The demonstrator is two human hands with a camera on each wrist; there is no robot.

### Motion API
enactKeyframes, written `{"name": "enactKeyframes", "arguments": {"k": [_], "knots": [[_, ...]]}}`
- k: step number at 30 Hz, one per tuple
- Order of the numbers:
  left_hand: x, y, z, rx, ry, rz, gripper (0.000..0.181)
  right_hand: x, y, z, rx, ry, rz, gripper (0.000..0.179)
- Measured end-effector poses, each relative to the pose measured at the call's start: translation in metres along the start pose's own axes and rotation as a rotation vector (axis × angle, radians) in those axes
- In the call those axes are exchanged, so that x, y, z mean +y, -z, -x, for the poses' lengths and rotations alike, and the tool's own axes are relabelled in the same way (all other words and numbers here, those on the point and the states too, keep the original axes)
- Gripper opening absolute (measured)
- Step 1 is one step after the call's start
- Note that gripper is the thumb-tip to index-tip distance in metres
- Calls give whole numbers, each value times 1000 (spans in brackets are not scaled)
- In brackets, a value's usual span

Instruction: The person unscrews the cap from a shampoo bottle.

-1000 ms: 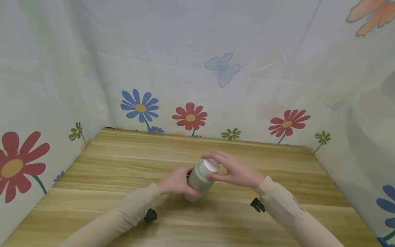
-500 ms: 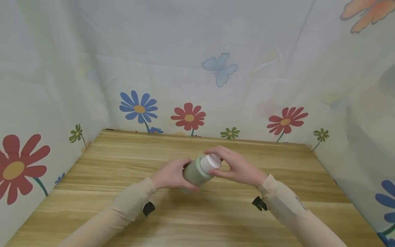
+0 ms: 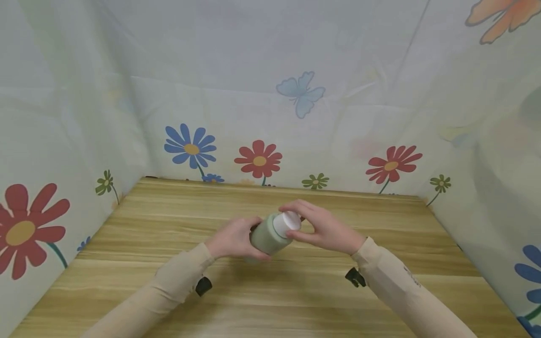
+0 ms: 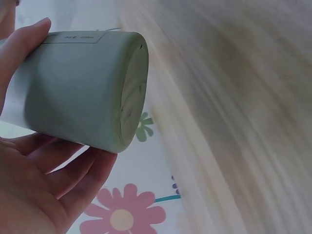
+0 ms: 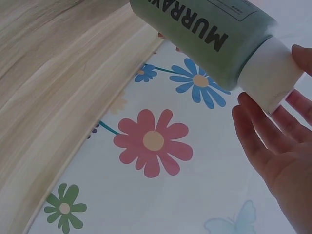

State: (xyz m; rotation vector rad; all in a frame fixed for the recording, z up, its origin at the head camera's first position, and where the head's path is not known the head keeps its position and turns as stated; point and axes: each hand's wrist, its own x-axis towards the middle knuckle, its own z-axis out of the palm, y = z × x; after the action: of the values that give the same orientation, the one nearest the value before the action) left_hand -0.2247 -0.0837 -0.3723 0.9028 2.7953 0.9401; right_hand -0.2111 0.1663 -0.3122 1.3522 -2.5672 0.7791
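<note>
I see a pale green bottle (image 3: pixel 266 236) held tilted above the middle of the bench (image 3: pixel 169 225), its white cap (image 3: pixel 288 222) pointing up and toward the right, its flat base toward the left. In the right wrist view the dark lettering "MURRAX" runs along the bottle's side, and a thin outlined label sits further round. In the left wrist view the round base faces the camera, with a small label strip on the upper side.

My left hand (image 3: pixel 234 240) wraps the bottle's lower body: the fingers (image 4: pixel 58 168) curl beneath it and the thumb lies over the top, so that hand is gripping the bottle. My right hand (image 3: pixel 323 228) is at the cap, fingers arched over it and thumb under it in the head view; from the right wrist the fingers (image 5: pixel 256 131) look fairly straight, just beside the cap's end, and I cannot tell for certain whether they pinch it or only touch it.

Both forearms are in beige sleeves (image 3: pixel 169 286), each with a black strap piece at the wrist. The bench is light wood with a lengthwise grain. Round its far, left and right edges hangs a pale cloth (image 3: pixel 270 70) printed with red and blue flowers (image 3: pixel 258 160), small green ones and a light blue butterfly (image 3: pixel 300 93).
</note>
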Motion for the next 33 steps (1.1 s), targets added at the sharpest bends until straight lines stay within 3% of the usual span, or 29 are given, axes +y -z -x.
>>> {"name": "enactKeyframes", "arguments": {"k": [7,15,25,33], "knots": [[-5,-8,1,-14,14,28,67,-1,0,0,-87,1,-14,47],[-7,-10,0,-15,-4,60,66,0,0,-4,-101,38,-19,48],[-9,-12,1,-5,36,88,74,-1,1,-2,-23,-130,-72,59],[-10,-11,1,2,55,83,73,0,0,-4,-26,-99,-47,52]]}}
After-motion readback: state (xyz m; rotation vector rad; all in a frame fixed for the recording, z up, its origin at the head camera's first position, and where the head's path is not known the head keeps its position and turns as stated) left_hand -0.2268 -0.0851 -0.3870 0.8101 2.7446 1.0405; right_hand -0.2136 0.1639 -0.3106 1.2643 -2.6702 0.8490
